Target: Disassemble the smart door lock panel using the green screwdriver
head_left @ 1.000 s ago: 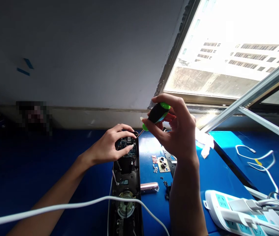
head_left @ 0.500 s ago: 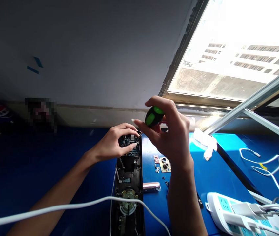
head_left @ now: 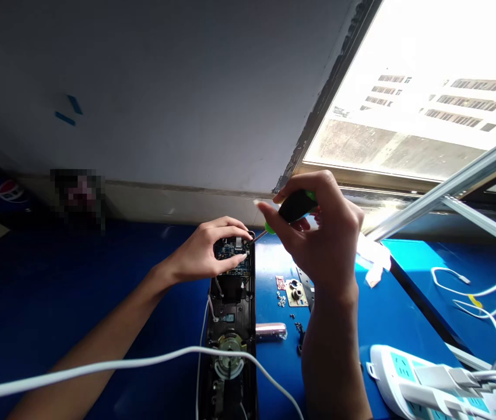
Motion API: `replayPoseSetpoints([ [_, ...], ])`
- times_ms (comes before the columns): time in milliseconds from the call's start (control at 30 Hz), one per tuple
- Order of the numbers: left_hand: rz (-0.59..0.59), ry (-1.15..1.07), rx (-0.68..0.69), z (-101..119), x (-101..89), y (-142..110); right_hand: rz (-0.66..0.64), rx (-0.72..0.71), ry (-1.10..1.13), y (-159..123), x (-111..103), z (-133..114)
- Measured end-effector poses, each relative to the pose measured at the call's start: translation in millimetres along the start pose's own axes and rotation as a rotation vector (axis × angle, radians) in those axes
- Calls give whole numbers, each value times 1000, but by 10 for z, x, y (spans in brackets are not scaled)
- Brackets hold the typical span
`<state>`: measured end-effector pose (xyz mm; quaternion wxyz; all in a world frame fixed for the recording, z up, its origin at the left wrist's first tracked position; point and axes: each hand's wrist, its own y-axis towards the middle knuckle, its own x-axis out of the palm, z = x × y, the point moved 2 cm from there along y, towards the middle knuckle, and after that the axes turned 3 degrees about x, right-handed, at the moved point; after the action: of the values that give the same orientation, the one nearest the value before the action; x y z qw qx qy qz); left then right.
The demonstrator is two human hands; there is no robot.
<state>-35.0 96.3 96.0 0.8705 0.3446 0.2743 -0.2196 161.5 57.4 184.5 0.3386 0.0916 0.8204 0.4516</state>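
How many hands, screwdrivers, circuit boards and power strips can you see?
Hands: 2 (left hand, right hand)
Green-and-black screwdriver: 1
Circuit board: 1
Power strip: 1
Total: 5

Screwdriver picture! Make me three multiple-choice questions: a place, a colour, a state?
1. Where is the left hand?
A on a power strip
B on a circuit board
C on the window

2. What colours does the screwdriver have?
A black and green
B red
C yellow

3. What state is the screwdriver in?
A lying on the table
B hanging on the wall
C held up in the right hand

1 B: the hand cups the board.
2 A: both colours show on the handle.
3 C: the hand grips it.
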Motion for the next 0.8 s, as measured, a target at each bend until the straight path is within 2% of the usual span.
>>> replayPoseSetpoints([
  [133,10,-9,11,-15,8,1,-77,-58,28,-11,-22,14],
  [233,6,-6,18,-17,4,-1,-39,-82,-17,-20,-40,28],
  [300,5,-2,22,-11,-1,-6,-26,-69,-19,-28,-36,37],
  [433,16,1,23,2,-9,-13,-104,-15,47,-40,-5,35],
  [600,5,10,24,5,-9,-3,-33,-44,18,-35,-1,34],
  [800,5,5,20,-7,-16,-8,-79,-27,58,-39,3,35],
])
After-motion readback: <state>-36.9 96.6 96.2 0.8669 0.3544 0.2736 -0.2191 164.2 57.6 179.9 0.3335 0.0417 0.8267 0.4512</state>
